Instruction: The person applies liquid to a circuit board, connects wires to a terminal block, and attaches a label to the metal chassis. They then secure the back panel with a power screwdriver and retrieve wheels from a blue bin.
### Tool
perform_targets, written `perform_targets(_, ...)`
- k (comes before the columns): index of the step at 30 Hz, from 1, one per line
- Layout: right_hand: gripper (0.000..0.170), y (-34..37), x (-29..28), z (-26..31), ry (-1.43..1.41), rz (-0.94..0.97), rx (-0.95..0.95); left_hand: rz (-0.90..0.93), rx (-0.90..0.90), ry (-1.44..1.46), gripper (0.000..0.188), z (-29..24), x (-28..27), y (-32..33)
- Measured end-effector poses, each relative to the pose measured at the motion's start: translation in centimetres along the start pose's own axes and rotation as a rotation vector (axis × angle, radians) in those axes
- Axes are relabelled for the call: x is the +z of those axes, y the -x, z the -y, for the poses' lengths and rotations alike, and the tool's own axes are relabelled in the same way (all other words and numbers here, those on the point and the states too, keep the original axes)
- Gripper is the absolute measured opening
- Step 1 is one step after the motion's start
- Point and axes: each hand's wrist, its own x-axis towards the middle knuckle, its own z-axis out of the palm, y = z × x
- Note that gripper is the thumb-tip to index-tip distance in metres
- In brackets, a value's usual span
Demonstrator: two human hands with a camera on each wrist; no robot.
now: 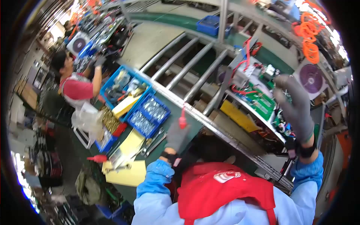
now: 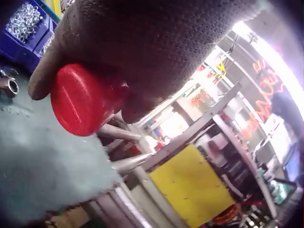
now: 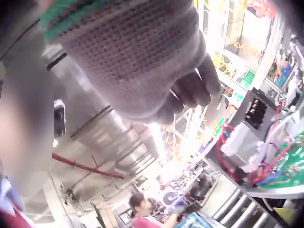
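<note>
My gloved left hand grips a small red bottle-shaped piece above the green bench top. In the head view its narrow tip points away from me. Its round, flat end, marked by a line across it, shows beneath the gloved fingers in the left wrist view. My gloved right hand is raised at the right, with loosely bent fingers and nothing seen in them. Near it, an open unit with a green circuit board and red wires stands on the roller line.
A blue bin of screws sits beside a larger blue crate. Wrenches, yellow paper and another red piece lie nearby. Metal rollers span ahead. Another person works at the left.
</note>
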Motion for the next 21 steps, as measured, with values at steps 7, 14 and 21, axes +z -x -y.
perform_targets(7, 0.022, -10.4, -2.1, -6.4, 0.039, -0.098, -0.108, 0.115, -0.042, -0.639, 0.064, 2.3, 1.9, -2.7)
perform_targets(14, 0.031, -12.0, 4.7, -11.6, 0.407, 0.190, -0.431, -0.067, 0.252, 0.267, 0.037, -12.9, -3.9, -2.5)
perform_targets(21, 0.017, -13.4, 3.8, -11.3, 0.461, -0.230, -0.842, -0.152, 0.425, 0.203, 0.044, -30.6, -4.2, -1.0)
